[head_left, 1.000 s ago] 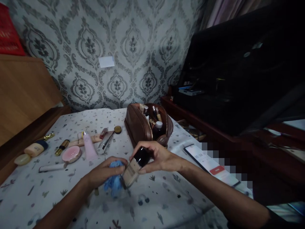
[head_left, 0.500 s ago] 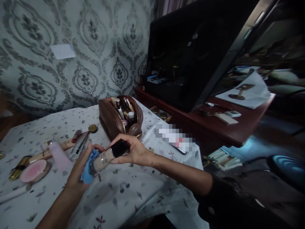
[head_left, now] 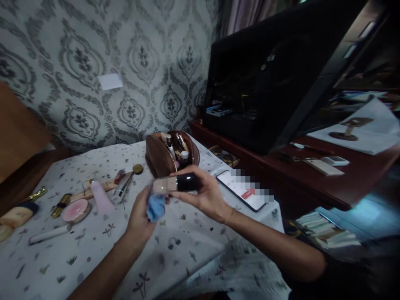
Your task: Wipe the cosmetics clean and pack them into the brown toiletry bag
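Observation:
A glass foundation bottle (head_left: 165,185) with a black cap lies sideways between my hands above the table. My right hand (head_left: 206,193) is closed around its capped end, thumb below and fingers above. A crumpled blue cloth (head_left: 155,207) is in my left hand (head_left: 140,214), which presses it against the bottle's base; some left fingers are hidden behind the bottle. Just beyond the hands stands an unzipped brown makeup bag (head_left: 158,156) with several bottles and tubes inside.
Left on the patterned tablecloth (head_left: 103,258) lie a pink compact (head_left: 76,210), a pink tube (head_left: 101,198), brushes (head_left: 126,183) and other cosmetics. A phone (head_left: 240,191) lies right of the bag. Beyond it, a dark red desk (head_left: 315,185) bears a large black screen (head_left: 265,79).
The view has swung left, so everything sits further right. The bottle has turned from tilted to nearly level, still between both hands with the blue cloth at its base.

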Demonstrator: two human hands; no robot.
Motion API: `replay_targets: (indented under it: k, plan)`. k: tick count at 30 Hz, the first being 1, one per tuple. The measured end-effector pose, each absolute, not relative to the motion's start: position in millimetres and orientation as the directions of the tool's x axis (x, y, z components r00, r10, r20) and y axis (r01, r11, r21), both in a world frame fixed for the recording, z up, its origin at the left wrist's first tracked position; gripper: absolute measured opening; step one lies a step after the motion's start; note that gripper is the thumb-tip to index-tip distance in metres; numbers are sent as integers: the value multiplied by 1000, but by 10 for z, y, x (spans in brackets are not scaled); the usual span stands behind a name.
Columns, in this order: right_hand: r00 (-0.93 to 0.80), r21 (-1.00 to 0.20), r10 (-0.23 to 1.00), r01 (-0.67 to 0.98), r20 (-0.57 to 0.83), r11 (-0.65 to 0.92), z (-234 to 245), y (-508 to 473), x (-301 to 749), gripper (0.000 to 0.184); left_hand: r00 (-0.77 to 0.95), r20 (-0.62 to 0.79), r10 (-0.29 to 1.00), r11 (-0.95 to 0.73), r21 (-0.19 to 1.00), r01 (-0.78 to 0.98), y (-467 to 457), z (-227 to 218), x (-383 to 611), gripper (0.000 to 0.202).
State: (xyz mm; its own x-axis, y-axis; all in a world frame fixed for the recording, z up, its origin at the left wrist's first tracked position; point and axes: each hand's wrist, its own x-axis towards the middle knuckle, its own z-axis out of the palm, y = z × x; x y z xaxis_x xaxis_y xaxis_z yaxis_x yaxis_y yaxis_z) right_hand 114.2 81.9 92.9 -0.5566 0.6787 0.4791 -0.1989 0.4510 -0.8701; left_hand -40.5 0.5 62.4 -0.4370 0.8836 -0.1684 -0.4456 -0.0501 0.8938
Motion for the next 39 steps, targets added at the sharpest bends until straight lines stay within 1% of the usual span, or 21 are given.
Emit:
replay_targets:
  k: [1,2,3,4,5,6,8,10,13,16,17,19,21,23,25,28,30,32,35,37,39]
  plan:
    - [-512,-859,702,-162,494,486,1001,867,1191,42,-465,-71,882,-85,948,-306,12,660,-360,30]
    - [-463,-840,719,-123,519,528,1082,926,1242,43,-461,54,886,-121,986,-117,21,702,-318,28]
    - [-406,-814,729,-72,551,576,1167,992,1292,43,-414,188,891,-160,982,102,32,745,-279,26]
    - [-360,-784,727,-21,585,621,1254,1062,1338,43,-319,303,898,-200,927,317,49,781,-244,27]
    - [-329,-751,714,25,618,660,1336,1134,1377,44,-203,383,901,-240,830,503,73,806,-212,30]
    - [-316,-721,699,65,642,690,1411,1206,1408,45,-95,425,900,-268,713,648,104,818,-182,35]
    - [-338,-669,665,122,666,733,1524,1345,1442,47,23,423,906,-253,497,830,188,809,-126,48]
    - [-393,-630,636,163,664,759,1583,1476,1436,46,16,356,934,-149,350,925,282,781,-77,60]
    - [-506,-597,601,194,619,778,1602,1664,1369,43,-46,213,976,-5,232,973,385,760,-40,69]
    - [-666,-565,542,214,512,797,1617,1839,1268,36,-12,120,993,-7,155,988,410,754,-53,63]
    - [-724,-533,510,232,464,814,1633,1892,1232,33,11,110,994,-25,131,991,406,744,-65,62]
    - [-828,-433,441,277,345,858,1683,1982,1159,28,55,109,993,-66,99,993,394,707,-90,62]
    - [-902,-341,372,287,218,895,1745,2048,1086,23,84,135,987,-97,93,991,386,652,-115,65]
    - [-949,-311,298,255,99,916,1799,2093,1007,19,106,162,981,-124,102,987,385,593,-137,70]
    - [-973,-307,230,219,-1,926,1820,2127,924,20,126,171,977,-147,115,982,388,544,-158,74]
    - [-976,-274,186,210,-111,939,1781,2179,813,28,157,184,970,-177,96,980,394,499,-184,78]
    - [-974,-264,182,213,-138,941,1740,2213,764,33,181,194,964,-194,48,980,398,491,-193,79]
    - [-971,-240,194,224,-142,945,1722,2234,737,35,208,194,959,-211,-6,977,401,500,-194,80]
    - [-952,-114,221,249,-212,962,1765,2215,708,33,237,205,950,-229,-63,971,394,527,-187,80]
    - [-930,-22,221,238,-294,971,1817,2169,679,33,234,232,944,-219,-88,972,382,541,-180,80]
    - [-913,38,213,213,-348,976,1863,2116,643,35,223,241,944,-202,-108,973,374,550,-174,81]
